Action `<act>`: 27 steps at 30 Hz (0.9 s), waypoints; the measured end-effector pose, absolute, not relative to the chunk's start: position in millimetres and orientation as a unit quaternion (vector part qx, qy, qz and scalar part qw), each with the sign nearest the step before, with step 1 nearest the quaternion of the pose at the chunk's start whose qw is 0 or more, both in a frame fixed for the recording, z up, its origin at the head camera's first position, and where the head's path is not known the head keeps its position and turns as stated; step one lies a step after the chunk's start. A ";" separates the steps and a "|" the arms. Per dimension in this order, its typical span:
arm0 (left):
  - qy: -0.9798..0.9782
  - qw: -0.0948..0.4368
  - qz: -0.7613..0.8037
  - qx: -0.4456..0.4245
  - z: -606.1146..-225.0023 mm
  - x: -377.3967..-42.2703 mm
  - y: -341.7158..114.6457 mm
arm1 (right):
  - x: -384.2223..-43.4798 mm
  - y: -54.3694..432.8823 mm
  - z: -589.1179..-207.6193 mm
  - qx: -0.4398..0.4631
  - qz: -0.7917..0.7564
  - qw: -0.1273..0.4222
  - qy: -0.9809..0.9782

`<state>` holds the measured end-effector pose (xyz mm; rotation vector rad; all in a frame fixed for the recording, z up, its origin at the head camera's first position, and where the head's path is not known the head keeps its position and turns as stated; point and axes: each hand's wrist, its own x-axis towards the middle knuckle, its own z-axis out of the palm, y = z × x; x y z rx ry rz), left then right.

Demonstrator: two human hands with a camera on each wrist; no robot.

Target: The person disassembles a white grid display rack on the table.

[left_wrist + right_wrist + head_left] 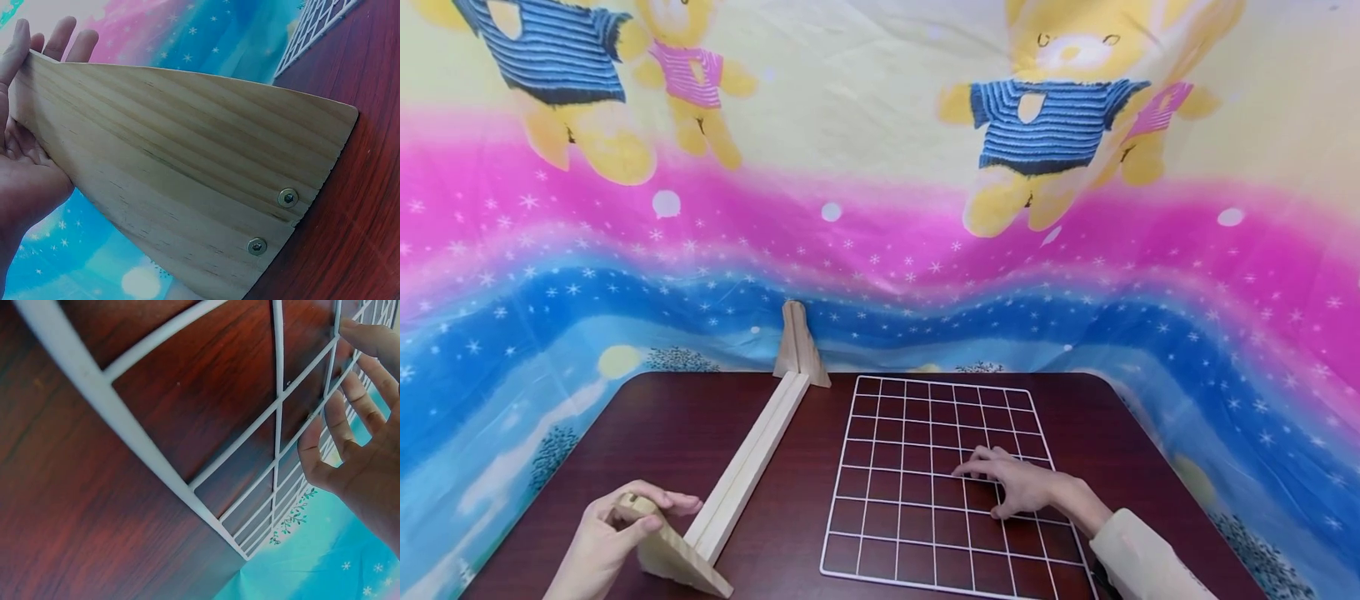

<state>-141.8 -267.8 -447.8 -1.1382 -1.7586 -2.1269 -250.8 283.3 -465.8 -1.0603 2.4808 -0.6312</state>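
Observation:
A pale wooden stand lies to the left, with a long crossbar (751, 467) joining a far end board (805, 358) to a near end board (679, 557). My left hand (601, 537) holds the narrow top of the near board, thumb on one side and fingers on the other. Two bolts (287, 198) show near that board's wide base in the left wrist view. A white wire grid panel (897, 498) lies on the table at right. Over its right part is my right hand (1021, 485), fingers spread and slightly bent, fingertips at the wires.
The dark reddish-brown table (685, 417) has rounded far corners. Behind and around it hangs a cloth (880, 250) printed with bears and snowflakes. The far end board stands close to the cloth at the table's back edge.

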 end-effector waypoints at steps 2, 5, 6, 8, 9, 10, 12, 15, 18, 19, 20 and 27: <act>-0.585 0.080 -0.714 -0.376 -447.9 -140.3 -265.2 | -251.1 282.7 -465.2 -0.377 -0.223 0.185 0.880; -0.592 0.085 -0.714 -0.364 -448.1 -137.6 -261.0 | -252.0 281.8 -465.3 -0.378 -0.216 0.182 0.882; -0.597 0.090 -0.711 -0.362 -448.1 -136.7 -259.5 | -252.5 281.4 -465.7 -0.379 -0.213 0.180 0.882; -0.601 0.092 -0.710 -0.354 -447.9 -134.4 -257.0 | -253.6 280.7 -466.5 -0.382 -0.207 0.176 0.884; -0.604 0.094 -0.709 -0.352 -447.6 -133.4 -255.7 | -254.0 280.5 -466.9 -0.382 -0.203 0.174 0.885; -0.607 0.096 -0.707 -0.350 -447.1 -132.4 -254.6 | -254.6 280.2 -467.2 -0.383 -0.201 0.173 0.885; -0.619 0.099 -0.702 -0.339 -445.6 -130.1 -252.6 | -255.4 279.9 -467.6 -0.385 -0.197 0.171 0.886; -0.628 0.100 -0.700 -0.326 -443.5 -127.6 -249.9 | -256.8 279.9 -467.2 -0.386 -0.196 0.173 0.885; -0.626 0.101 -0.702 -0.324 -442.9 -126.1 -247.1 | -258.3 279.5 -466.5 -0.388 -0.198 0.176 0.883; -0.619 0.101 -0.705 -0.331 -443.1 -126.3 -246.1 | -258.8 279.2 -466.2 -0.387 -0.198 0.178 0.883; -0.612 0.099 -0.709 -0.337 -443.3 -126.4 -245.0 | -259.3 279.0 -466.0 -0.386 -0.197 0.179 0.883; -0.584 0.089 -0.732 -0.341 -444.8 -123.3 -239.5 | -263.6 276.3 -466.6 -0.386 -0.184 0.174 0.887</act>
